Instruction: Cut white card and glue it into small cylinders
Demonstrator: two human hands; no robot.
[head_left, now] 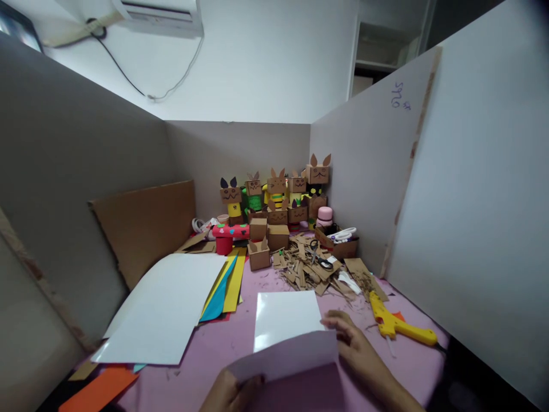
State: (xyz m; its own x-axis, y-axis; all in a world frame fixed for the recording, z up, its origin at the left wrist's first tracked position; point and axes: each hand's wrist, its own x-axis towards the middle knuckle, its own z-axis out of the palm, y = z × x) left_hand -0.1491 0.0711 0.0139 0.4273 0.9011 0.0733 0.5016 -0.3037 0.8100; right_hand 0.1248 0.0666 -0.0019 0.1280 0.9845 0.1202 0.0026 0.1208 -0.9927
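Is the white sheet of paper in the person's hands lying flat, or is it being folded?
Being folded. The near edge of the white sheet is lifted over by the left hand and right hand; its far part lies flat.

Blue handwriting (pixel 400 96) stands high on the white partition board (pixel 373 171) at the right, far side. It looks like a few digits or letters, but cannot be made out surely.

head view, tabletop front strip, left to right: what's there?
Orange paper → large white sheet → left hand → folded white sheet, held by both hands → right hand → yellow glue gun.
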